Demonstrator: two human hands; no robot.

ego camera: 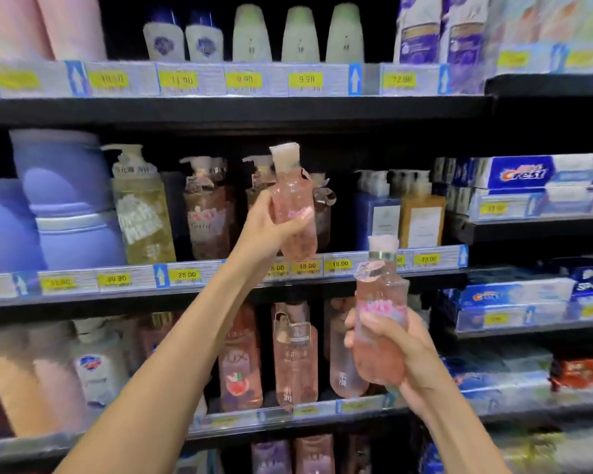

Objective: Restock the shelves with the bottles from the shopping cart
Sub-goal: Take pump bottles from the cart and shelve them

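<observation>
Here the left hand (269,222) grips a pink bottle (293,200) around its lower body, raised upright before the middle shelf (220,285). Lower and to its right, the right hand (396,343) curls round a second pink bottle (380,319), tilted slightly left. Pump bottles (208,208) stand just behind the left hand.

This is a shop, in its toiletries aisle. Black shelves (220,111) run in tiers, each edge lined with yellow price tags (305,80) reading 9.90 or 18.00. Pump bottles (144,206) of soap stand in facing rows, and boxed Crest toothpaste (524,172) is stacked at the right.
</observation>
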